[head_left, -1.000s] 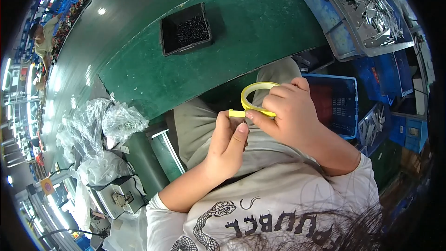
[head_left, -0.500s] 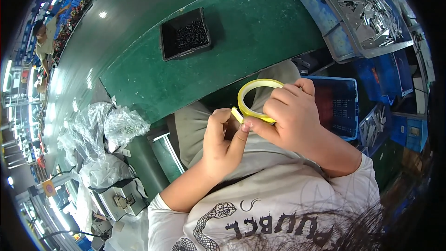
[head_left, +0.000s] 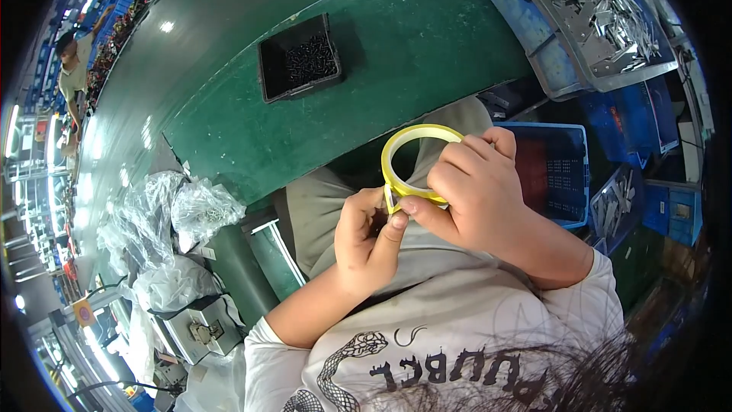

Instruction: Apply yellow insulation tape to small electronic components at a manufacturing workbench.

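Note:
A roll of yellow tape [head_left: 386, 154] is held above my lap, its ring tilted and its pale core showing. My right hand [head_left: 480, 191] is closed round the roll's right side, with its thumb along the lower edge. My left hand [head_left: 367, 236] pinches at the roll's lower left, where a short end of tape [head_left: 392, 200] stands out between thumb and forefinger. The thumbs of both hands nearly meet there. Whether the left fingers grip anything besides the tape end is hidden.
On the green worktable [head_left: 412, 38] stands a black bin [head_left: 300, 93] of small dark parts. A grey-blue bin [head_left: 560, 69] of metal pieces is at upper right; a blue crate [head_left: 585, 175] is beside my right arm. Plastic bags [head_left: 202, 210] lie at left. Another person [head_left: 75, 69] is far left.
The tape roll has shifted slightly left and up in my right hand. The tape end has swung more upright and closer to the roll. Both hands stay almost in place.

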Demonstrator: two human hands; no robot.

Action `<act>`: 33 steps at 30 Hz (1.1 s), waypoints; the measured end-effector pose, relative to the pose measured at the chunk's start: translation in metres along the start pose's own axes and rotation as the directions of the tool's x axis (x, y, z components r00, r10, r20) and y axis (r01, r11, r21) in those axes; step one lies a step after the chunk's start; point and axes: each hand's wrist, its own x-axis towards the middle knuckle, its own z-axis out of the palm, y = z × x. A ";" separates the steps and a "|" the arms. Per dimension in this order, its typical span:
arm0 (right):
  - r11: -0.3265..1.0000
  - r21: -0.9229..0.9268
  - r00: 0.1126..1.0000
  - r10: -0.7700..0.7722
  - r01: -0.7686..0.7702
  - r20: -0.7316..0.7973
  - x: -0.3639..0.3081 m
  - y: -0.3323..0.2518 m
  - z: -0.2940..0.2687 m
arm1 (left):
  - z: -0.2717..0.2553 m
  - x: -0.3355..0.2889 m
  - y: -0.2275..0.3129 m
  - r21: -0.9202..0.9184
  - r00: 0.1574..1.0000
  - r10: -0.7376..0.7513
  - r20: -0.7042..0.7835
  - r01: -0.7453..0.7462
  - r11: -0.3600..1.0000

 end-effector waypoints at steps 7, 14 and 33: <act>1.000 -0.023 1.000 -0.012 0.012 -0.021 -0.002 0.002 0.002 | 0.000 -0.001 0.005 -0.013 0.996 -0.091 0.007 0.091 0.996; 0.984 -0.174 0.999 -0.034 0.026 -0.042 -0.003 -0.002 0.004 | 0.002 -0.001 0.006 0.070 0.985 -0.167 -0.037 0.169 0.983; 0.981 -0.188 0.996 -0.058 0.045 -0.063 -0.006 0.004 0.007 | 0.001 0.000 0.006 0.154 0.997 -0.078 0.019 0.074 0.985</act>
